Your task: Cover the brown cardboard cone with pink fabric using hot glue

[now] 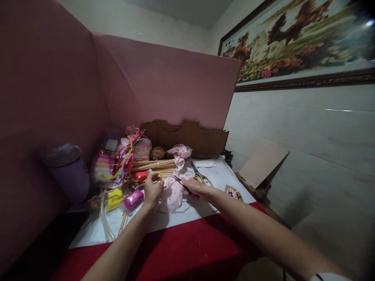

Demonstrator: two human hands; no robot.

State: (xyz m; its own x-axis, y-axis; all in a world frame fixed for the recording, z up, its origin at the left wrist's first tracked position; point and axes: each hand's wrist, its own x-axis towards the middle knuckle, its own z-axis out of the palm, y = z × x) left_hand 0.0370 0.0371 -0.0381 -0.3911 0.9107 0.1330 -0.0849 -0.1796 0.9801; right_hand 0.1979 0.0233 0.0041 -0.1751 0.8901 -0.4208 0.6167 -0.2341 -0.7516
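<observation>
My left hand (154, 190) is closed, its fingertips pinched together beside a thin yellow strand (158, 174) that curves around them. In my right hand (198, 188) is a small dark pointed tool (182, 183), its tip aimed left toward the other hand. Whether it is scissors or pliers cannot be made out. Between and under both hands lies a crumpled pink dotted cloth (171, 196). Gold-handled scissors (207, 180) rest on the table just beyond my right hand.
Behind the hands lie a bundle of wooden sticks (154, 165), a ball of twine (158, 153) and torn cardboard (184, 136). At left are colourful fuzzy strands (124, 164), yellow (115, 198) and magenta packets (133, 200), and a purple container (70, 171). Pink panels (166, 86) enclose the back and left.
</observation>
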